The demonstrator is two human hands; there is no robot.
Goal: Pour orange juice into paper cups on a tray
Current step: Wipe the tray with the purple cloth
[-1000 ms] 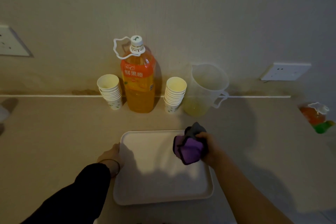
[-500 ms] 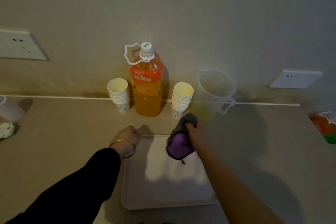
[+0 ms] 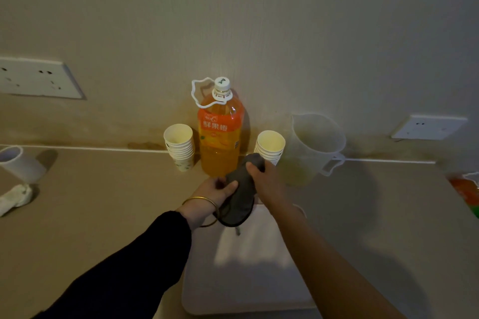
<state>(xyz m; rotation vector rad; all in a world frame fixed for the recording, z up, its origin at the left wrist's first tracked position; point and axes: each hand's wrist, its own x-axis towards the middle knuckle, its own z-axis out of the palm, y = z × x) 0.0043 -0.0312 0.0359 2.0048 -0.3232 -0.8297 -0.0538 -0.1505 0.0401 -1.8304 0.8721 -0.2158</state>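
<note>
A big bottle of orange juice [image 3: 219, 137] with a white cap stands upright against the wall. One stack of paper cups [image 3: 180, 146] is on its left, another stack [image 3: 269, 145] on its right. The white tray [image 3: 248, 267] lies on the counter in front of me, with no cups on it. Above the tray's far edge both hands hold a dark grey cloth [image 3: 239, 197]. My right hand [image 3: 261, 176] grips its upper end, and my left hand [image 3: 217, 193] grips its left side.
A clear plastic jug [image 3: 313, 147] with a little yellowish liquid stands right of the cups. A white mug [image 3: 20, 163] and a crumpled white rag [image 3: 15, 199] are at the far left. Orange and green packaging [image 3: 466, 191] lies at the right edge. Wall sockets [image 3: 39, 77] flank the scene.
My right hand lifted the cloth off the tray toward the bottle. My left hand left the tray's left rim and came across to take hold of the cloth. The purple side no longer shows.
</note>
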